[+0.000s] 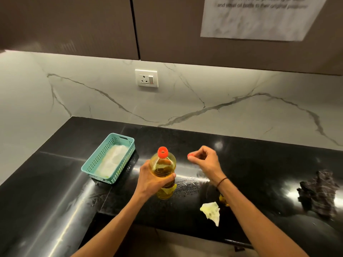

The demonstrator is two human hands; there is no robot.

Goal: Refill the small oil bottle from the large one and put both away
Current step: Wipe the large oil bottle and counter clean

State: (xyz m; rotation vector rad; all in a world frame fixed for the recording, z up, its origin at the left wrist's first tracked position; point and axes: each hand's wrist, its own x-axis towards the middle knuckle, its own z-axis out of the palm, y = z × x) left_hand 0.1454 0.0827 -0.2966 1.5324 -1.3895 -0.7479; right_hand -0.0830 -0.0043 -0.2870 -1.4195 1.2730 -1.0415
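The large oil bottle (163,171), clear plastic with yellow oil and a red neck piece, stands upright on the black counter (259,164). My left hand (152,179) is wrapped around its middle. My right hand (204,160) hovers to the right of the bottle's top, fingers pinched on a small red cap (190,155). The small oil bottle (223,200) shows only as a bit of yellow glass beside my right forearm, which hides most of it.
A teal perforated basket (109,158) lined with white paper sits left of the bottle. A crumpled oily tissue (211,212) lies near the front edge. A dark cloth (319,191) is bunched at the right. Wet smears streak the counter around the bottle.
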